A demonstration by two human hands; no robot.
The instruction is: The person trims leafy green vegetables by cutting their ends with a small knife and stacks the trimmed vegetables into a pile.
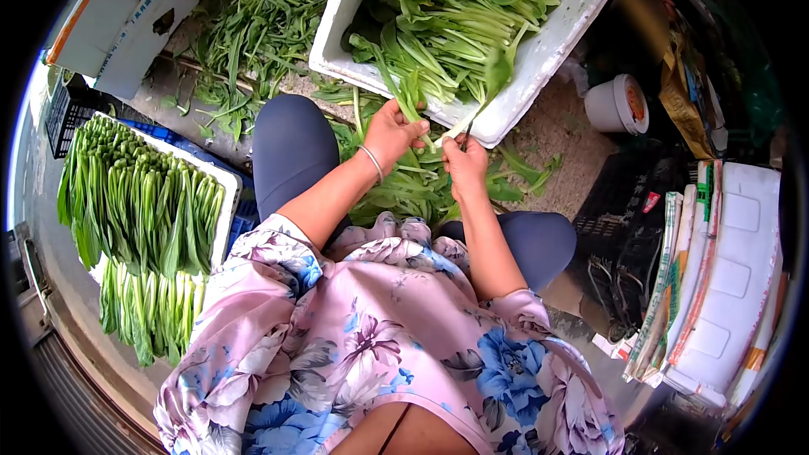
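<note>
My left hand (pixel 394 135), with a bangle at the wrist, is closed around a leafy green vegetable stalk (pixel 411 97). Close by on the right, my right hand (pixel 466 167) pinches the pale stem of a single leaf (pixel 497 76). A thin dark tool (pixel 468 130), which looks like a small knife blade, sticks up from that same hand; its handle is hidden. Both hands are just in front of a white foam box (pixel 506 118), where long leafy greens (pixel 463 25) lie in a pile. Loose leaves (pixel 404 190) cover the ground beneath my hands.
Bundled greens (pixel 143 194) fill a white foam tray on a blue crate (pixel 244 211) at left. Discarded leaves (pixel 261 34) are heaped beyond my knee, beside a cardboard box (pixel 156 21). A white bucket (pixel 615 105), black crates (pixel 624 219) and stacked foam lids (pixel 729 270) stand at right.
</note>
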